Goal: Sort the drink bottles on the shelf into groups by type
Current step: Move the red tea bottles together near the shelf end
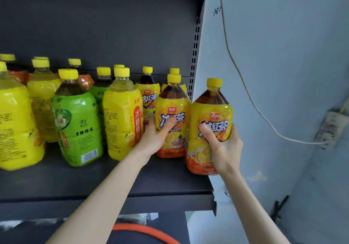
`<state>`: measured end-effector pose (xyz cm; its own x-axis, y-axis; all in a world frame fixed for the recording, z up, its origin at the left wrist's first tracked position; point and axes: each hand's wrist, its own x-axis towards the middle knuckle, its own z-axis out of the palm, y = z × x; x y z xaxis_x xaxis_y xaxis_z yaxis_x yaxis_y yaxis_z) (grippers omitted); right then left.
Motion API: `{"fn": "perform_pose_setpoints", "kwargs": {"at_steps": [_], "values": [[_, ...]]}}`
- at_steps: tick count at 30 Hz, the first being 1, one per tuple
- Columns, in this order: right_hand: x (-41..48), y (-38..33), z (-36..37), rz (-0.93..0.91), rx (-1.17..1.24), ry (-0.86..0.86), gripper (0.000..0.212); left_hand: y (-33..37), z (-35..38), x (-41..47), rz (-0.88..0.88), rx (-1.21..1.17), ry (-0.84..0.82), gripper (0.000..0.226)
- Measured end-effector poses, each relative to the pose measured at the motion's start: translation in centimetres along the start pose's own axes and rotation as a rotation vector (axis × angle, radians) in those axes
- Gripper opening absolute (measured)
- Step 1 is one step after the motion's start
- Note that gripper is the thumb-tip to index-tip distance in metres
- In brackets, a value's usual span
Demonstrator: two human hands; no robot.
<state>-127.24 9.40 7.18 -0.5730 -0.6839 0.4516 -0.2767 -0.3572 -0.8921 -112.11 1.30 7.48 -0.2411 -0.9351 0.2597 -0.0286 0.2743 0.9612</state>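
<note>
Large drink bottles with yellow caps stand on a dark shelf [94, 179]. My right hand [224, 149] grips an iced black tea bottle [213, 111] with a yellow-orange label at the shelf's right front corner. My left hand [156, 138] wraps a second iced black tea bottle [174, 100] just left of it, standing on the shelf. Two more bottles of that type stand behind, the nearer one [149, 92] partly hidden. Left of them are a yellow pear drink bottle [120, 119] and a green plum tea bottle [77, 126].
More yellow bottles [15, 126] and orange-labelled bottles fill the shelf's left side. The slotted shelf upright [195, 54] rises at the right. Beyond it a pale wall carries a hanging cable [245, 88] and a power strip [330, 126].
</note>
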Motion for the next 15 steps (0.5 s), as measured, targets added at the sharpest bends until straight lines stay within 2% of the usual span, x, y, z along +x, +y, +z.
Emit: {"fn": "perform_pose_setpoints", "kwargs": {"at_steps": [3,9,15], "values": [[0.5,0.3,0.2,-0.001,-0.001,0.003,0.039,-0.3,-0.2,1.0,-0.044,-0.058,-0.042,0.068],[1.0,0.9,0.4,0.007,0.013,0.036,0.036,-1.0,0.6,2.8,-0.077,-0.019,0.102,0.069],[1.3,1.0,0.8,-0.002,-0.019,0.077,0.031,-0.6,1.7,4.5,-0.081,-0.003,0.149,0.063]]}}
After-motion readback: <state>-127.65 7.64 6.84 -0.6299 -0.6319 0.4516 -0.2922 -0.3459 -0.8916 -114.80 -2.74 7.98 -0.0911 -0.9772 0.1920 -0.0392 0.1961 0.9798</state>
